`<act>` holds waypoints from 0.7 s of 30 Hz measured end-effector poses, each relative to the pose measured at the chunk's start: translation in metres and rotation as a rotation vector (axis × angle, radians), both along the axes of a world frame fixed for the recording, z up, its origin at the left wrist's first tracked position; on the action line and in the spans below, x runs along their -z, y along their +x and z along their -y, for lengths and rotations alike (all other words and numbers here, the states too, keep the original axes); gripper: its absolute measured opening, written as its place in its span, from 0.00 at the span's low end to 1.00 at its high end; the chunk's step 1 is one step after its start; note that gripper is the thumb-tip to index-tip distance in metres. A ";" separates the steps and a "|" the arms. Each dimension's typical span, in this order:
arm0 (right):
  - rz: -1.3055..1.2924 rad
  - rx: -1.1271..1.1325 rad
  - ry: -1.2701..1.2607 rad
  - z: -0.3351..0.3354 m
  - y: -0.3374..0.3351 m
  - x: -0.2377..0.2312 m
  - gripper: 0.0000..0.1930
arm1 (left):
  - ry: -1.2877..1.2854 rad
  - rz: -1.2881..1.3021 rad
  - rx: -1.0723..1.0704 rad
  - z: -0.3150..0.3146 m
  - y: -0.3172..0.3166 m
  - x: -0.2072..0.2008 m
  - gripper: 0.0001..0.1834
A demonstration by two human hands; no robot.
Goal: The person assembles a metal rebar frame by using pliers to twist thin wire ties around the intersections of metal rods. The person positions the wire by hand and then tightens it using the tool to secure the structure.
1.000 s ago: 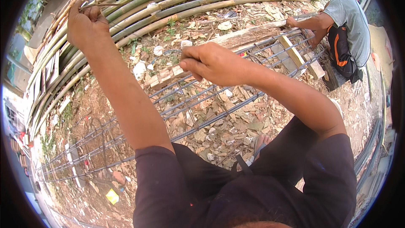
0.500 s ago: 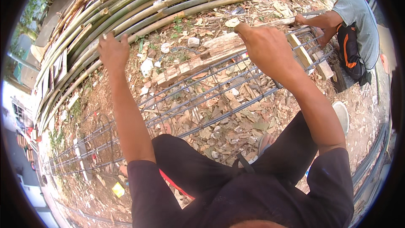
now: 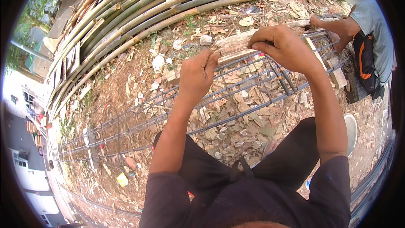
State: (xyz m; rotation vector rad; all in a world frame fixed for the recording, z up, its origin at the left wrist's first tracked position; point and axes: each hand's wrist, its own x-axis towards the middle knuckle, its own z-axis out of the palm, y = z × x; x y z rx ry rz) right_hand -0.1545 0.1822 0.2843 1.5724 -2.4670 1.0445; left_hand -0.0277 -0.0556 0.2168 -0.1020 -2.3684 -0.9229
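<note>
A long cage of tied steel bars [image 3: 236, 88] runs across the ground in front of my knees. My left hand [image 3: 196, 76] is closed above its far bars, thumb against the curled fingers; whatever it holds is too small to name. Over the cage to the right is my right hand [image 3: 287, 50], bent at the wrist with its fingers curled together, their contents hidden. Just below that hand, a hand tool with dark and orange handles [image 3: 283, 80], likely pincers, leans among the bars. A weathered timber plank [image 3: 236, 44] lies along the cage's far side.
Long bamboo poles [image 3: 202, 6] are stacked behind the plank. At the right a co-worker [image 3: 371, 38] crouches with one hand at the cage's end, near wood blocks [image 3: 337, 78]. Dry leaves and rubble [image 3: 228, 137] cover the ground. Steel rods [image 3: 375, 181] lie at lower right.
My left hand has come right and down from near the bamboo, closing its fingers beside the right hand. The right hand has shifted slightly right. The view has turned a little.
</note>
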 end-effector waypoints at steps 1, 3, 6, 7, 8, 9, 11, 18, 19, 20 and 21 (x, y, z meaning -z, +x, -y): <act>-0.051 0.007 0.006 -0.001 0.002 0.001 0.06 | -0.019 0.017 0.038 0.001 -0.003 -0.002 0.18; -0.176 -0.007 0.061 0.002 0.009 0.005 0.06 | 0.040 0.075 0.144 -0.005 -0.006 -0.003 0.18; -0.259 0.010 0.053 0.007 0.019 0.005 0.05 | 0.217 0.168 0.268 -0.019 -0.005 -0.005 0.17; -0.268 0.022 0.031 0.007 0.021 0.003 0.05 | 0.233 0.172 0.258 -0.023 -0.003 -0.005 0.16; -0.272 0.006 0.018 0.007 0.022 0.000 0.05 | 0.238 0.178 0.288 -0.027 -0.002 -0.005 0.16; -0.254 0.036 0.009 0.005 0.021 -0.003 0.04 | 0.300 0.236 0.279 -0.027 -0.001 -0.007 0.17; -0.195 0.055 -0.006 0.004 0.020 -0.008 0.04 | 0.409 0.333 0.317 -0.028 0.002 -0.009 0.20; -0.280 -0.077 -0.038 0.016 0.027 -0.002 0.04 | 0.585 0.291 0.359 -0.038 0.004 -0.007 0.20; -0.218 -0.020 -0.049 0.016 0.028 -0.001 0.05 | 0.590 0.267 0.346 -0.038 0.004 -0.007 0.20; -0.168 0.007 -0.071 0.015 0.027 -0.004 0.05 | 0.596 0.261 0.315 -0.037 0.005 -0.008 0.20; -0.141 0.001 -0.113 0.011 0.024 -0.007 0.05 | 0.595 0.245 0.299 -0.035 0.006 -0.010 0.20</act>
